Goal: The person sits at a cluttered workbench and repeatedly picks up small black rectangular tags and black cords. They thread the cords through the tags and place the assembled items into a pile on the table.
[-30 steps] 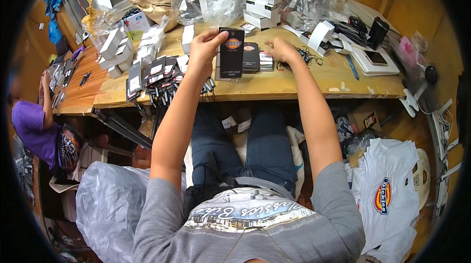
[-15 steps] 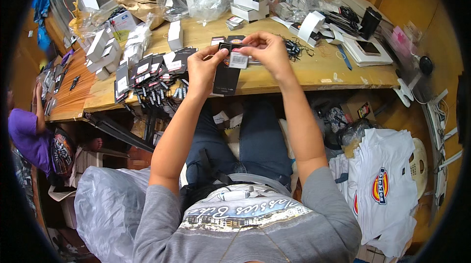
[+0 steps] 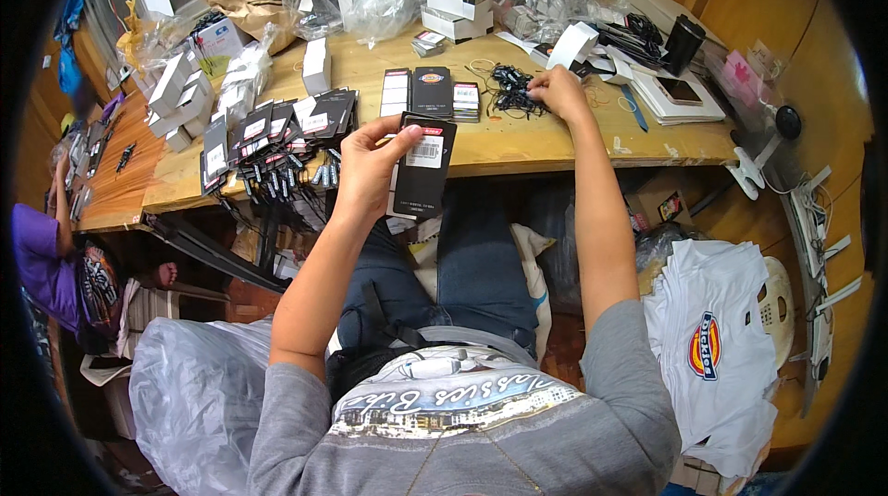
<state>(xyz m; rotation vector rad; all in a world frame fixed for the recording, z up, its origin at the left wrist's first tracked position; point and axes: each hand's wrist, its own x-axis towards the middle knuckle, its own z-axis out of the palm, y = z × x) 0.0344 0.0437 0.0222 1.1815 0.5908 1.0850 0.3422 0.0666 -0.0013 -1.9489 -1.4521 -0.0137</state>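
Note:
My left hand (image 3: 368,170) pinches black hang tags (image 3: 427,189) upright over the table's front edge, thumb across the front one. That tag bears a white barcode sticker with a red strip; a pale edge shows behind it. At the right, my right hand (image 3: 561,93) has its fingers drawn together at a tangled pile of black tag strings (image 3: 511,96); whatever is between the fingertips is hidden. Between the hands lie neat stacks: black tags (image 3: 432,100), barcode-labelled cards (image 3: 395,93) and small stickers (image 3: 465,102). Left of them spreads a heap of tags with strings attached (image 3: 277,140).
White boxes (image 3: 460,6) stand stacked at the back, near clear plastic bags (image 3: 377,6). A phone (image 3: 680,92) lies on papers at the right, by a black cup (image 3: 684,41). White shirts (image 3: 712,339) hang low right; another person (image 3: 51,255) sits far left.
My right hand has left the tags and moved right to the string pile. My left hand has come down slightly, still holding the tags, with the barcode sticker now on the front one.

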